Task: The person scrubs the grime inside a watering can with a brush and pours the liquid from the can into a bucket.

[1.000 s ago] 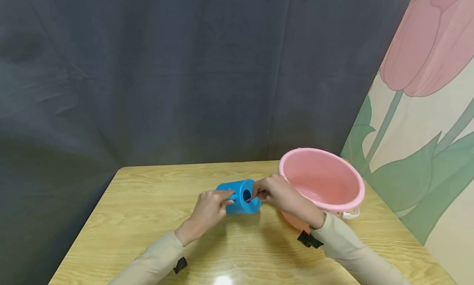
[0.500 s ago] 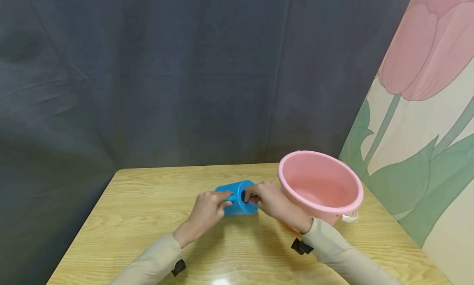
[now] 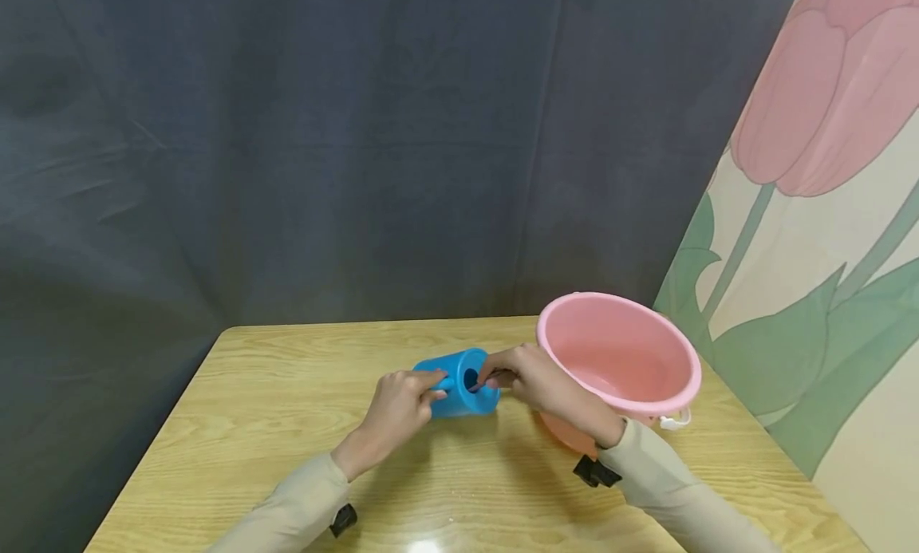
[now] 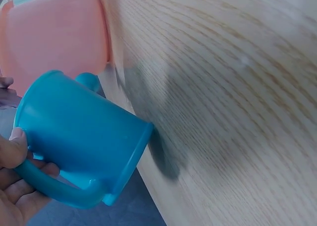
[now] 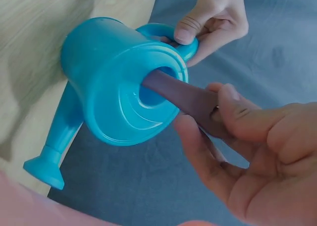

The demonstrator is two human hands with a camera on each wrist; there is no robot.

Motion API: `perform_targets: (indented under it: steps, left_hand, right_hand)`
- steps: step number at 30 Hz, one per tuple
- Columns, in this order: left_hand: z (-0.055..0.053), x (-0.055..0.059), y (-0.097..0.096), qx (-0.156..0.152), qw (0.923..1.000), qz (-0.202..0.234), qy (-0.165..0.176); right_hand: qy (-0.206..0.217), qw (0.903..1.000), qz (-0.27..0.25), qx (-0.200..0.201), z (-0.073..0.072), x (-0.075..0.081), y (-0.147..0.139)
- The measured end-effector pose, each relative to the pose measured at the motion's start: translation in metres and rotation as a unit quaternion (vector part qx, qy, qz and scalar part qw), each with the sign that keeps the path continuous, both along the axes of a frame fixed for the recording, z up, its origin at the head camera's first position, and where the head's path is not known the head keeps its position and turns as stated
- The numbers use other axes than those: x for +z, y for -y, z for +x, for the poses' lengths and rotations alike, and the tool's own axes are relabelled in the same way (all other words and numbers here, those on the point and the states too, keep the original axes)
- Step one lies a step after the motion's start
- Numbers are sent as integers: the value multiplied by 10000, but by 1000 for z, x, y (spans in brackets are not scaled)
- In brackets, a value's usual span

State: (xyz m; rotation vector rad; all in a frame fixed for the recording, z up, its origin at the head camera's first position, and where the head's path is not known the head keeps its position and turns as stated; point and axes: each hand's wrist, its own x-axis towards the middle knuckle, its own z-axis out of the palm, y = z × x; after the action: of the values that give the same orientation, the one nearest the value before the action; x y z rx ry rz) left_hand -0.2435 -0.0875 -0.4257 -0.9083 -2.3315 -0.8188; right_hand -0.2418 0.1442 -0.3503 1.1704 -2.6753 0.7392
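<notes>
A blue toy watering can [image 3: 447,387] is held tilted on its side above the table, its top opening turned to the right. My left hand [image 3: 391,417] grips its looped handle [image 4: 64,190]. Its spout with a flared rose [image 5: 45,169] shows in the right wrist view. Between thumb and fingers, my right hand [image 3: 549,385] pinches a flat brownish-purple strip-like handle [image 5: 185,97] with a hole near its end. The far end of this piece goes into the can's opening and is hidden inside.
A pink basin [image 3: 567,361] with a white handle fitting [image 3: 675,420] stands on the wooden table [image 3: 287,393] close to my right forearm. Behind the table hangs a dark curtain [image 3: 359,154]. A wall with painted tulips [image 3: 797,298] is at the right.
My right hand moved left to the can's opening, then drew back slightly right, still pinching the brownish-purple piece. The left hand keeps its grip on the watering can.
</notes>
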Motion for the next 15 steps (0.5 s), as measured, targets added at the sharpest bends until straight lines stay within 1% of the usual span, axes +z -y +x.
perform_targets:
  steps: [3, 5, 10, 13, 15]
  left_hand:
    - [0, 0, 1, 38, 10000, 4, 23]
    - [0, 0, 1, 84, 10000, -10, 26]
    - [-2, 0, 0, 71, 10000, 16, 39]
    - [-2, -1, 0, 19, 10000, 35, 41]
    - [-2, -1, -1, -6, 10000, 32, 44]
  right_hand:
    - [17, 10000, -69, 25, 0, 1, 0]
    - [-80, 10000, -59, 1, 0, 1, 1]
    - [-359, 9989, 175, -246, 1, -3, 4]
    - [-188, 9991, 272, -254, 1, -9, 5]
    - [-40, 9994, 249, -219, 0, -13, 6]
